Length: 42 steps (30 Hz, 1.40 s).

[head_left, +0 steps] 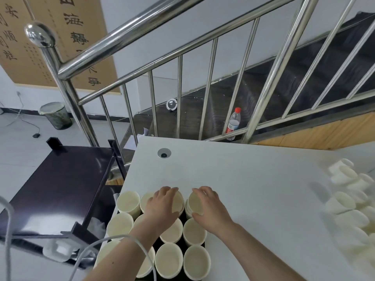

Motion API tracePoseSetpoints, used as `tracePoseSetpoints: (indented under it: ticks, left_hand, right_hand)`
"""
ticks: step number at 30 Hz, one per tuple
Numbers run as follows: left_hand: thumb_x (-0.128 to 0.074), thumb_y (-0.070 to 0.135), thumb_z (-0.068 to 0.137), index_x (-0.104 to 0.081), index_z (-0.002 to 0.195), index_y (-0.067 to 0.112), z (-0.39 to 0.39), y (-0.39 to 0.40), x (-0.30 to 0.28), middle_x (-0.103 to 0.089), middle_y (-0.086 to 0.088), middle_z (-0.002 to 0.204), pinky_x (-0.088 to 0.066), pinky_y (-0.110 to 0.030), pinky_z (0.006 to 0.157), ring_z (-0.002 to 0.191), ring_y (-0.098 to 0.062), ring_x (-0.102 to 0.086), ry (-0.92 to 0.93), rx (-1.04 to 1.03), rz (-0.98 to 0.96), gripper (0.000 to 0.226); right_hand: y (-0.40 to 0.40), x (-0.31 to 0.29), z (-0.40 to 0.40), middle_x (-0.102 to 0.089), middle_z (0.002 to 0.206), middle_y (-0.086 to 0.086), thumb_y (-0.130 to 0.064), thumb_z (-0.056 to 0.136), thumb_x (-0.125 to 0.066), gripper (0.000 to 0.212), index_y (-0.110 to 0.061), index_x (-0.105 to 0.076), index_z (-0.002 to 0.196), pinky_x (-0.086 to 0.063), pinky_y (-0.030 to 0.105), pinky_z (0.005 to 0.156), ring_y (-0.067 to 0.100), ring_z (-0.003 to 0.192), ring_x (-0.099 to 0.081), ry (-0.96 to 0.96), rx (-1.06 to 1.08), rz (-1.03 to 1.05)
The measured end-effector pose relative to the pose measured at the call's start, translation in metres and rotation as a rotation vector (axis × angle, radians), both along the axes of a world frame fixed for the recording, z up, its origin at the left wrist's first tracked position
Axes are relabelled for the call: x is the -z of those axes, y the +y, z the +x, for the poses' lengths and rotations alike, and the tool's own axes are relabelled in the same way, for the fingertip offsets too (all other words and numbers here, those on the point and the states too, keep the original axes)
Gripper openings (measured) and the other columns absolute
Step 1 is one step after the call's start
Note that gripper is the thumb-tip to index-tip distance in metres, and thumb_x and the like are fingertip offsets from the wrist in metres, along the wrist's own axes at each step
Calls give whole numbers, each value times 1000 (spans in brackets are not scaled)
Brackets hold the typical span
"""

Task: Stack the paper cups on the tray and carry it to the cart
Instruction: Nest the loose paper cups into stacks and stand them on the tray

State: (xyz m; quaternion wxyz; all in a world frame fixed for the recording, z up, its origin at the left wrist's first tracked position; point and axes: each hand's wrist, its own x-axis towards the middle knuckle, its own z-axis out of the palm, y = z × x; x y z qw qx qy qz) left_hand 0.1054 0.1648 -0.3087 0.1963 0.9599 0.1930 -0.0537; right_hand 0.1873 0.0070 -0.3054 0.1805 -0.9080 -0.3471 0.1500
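Observation:
Several cream paper cups (169,260) stand upright in rows on a dark tray (182,217) at the near left of the white table (253,179). My left hand (162,205) curls over the rim of a cup (178,201) in the far row. My right hand (209,205) grips the far-right cup (195,203), fingers on its far rim and thumb on the near side. More white cups (349,199) lie blurred in a heap at the table's right edge. The dark cart (58,185) stands to the left of the table.
A steel stair railing (178,98) runs behind the table, with a red-capped bottle (233,123) on a step. A waste bin (55,115) sits on the floor at the far left. A white cable (81,258) hangs near my left arm. A round grommet (164,153) marks the table's far side.

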Motion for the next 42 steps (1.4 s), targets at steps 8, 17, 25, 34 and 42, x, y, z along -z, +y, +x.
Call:
tracePoseSetpoints:
  ticks: [8, 17, 25, 34, 42]
  left_hand:
    - [-56, 45, 87, -23, 146, 33, 13, 4, 10, -22, 4, 153, -18, -39, 114, 141, -19, -23, 121, -3, 62, 69]
    - [-56, 43, 89, -29, 144, 30, 17, 4, 13, -35, 7, 147, -14, -44, 116, 137, -20, -30, 161, 4, 87, 62]
    - [-53, 38, 92, -29, 142, 26, 14, -2, 15, -28, 3, 153, -12, -44, 116, 141, -19, -26, 156, 4, 90, 56]
    - [-50, 41, 92, -26, 146, 28, -2, 3, 3, -20, 1, 155, -24, -34, 114, 141, -19, -25, -46, 43, -39, 60]
    - [-55, 36, 89, -35, 142, 29, -16, -34, -4, -31, 4, 149, -29, -34, 110, 135, -20, -35, -153, 189, -142, 57]
  right_hand:
    - [4, 16, 14, -24, 151, -3, -40, 89, -60, 69, -21, -29, 148, -44, 31, 98, 17, 139, -25, 48, 10, -94]
    - [8, 23, 19, -41, 143, -3, -42, 87, -64, 64, -16, -39, 141, -43, 31, 100, 17, 131, -40, 82, 69, -103]
    - [8, 21, 14, -33, 153, -4, -42, 90, -61, 71, -17, -30, 148, -37, 31, 108, 17, 139, -34, 91, 86, -103]
    - [-3, -5, -2, -24, 154, -8, -44, 89, -62, 72, -21, -29, 149, -38, 30, 106, 13, 141, -25, 13, 203, 25]
    - [-42, -14, -39, -28, 150, -11, -43, 92, -59, 63, -23, -35, 146, -37, 26, 105, 8, 138, -28, -12, 352, 134]
